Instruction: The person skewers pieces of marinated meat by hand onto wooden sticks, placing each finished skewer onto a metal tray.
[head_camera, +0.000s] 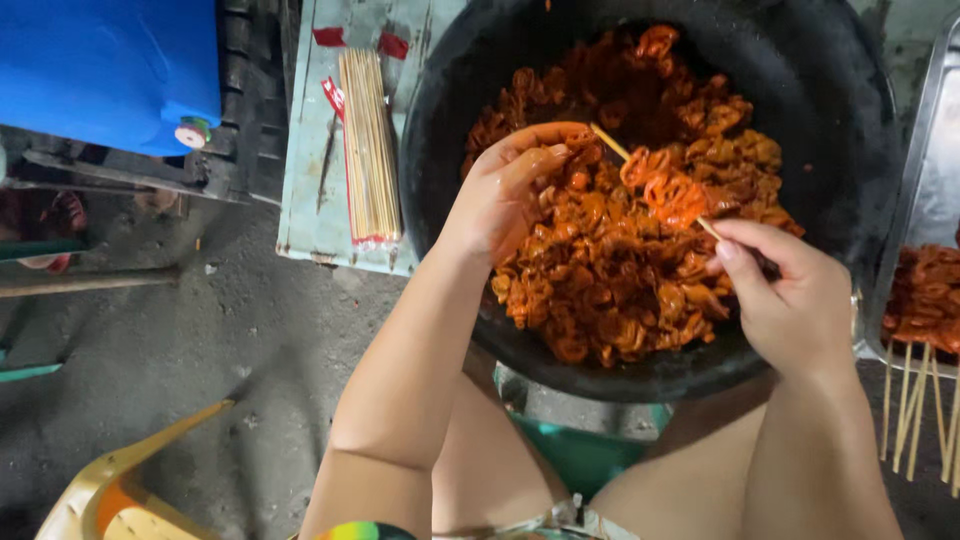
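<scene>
Right hand: fingers clamped on skewer base, meat pieces threaded mid-stick | left hand: fingers curled together at skewer tip | both over black basin.

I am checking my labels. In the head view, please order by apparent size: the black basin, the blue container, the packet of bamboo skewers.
1. black basin
2. blue container, partly cut off by the frame
3. packet of bamboo skewers
</scene>
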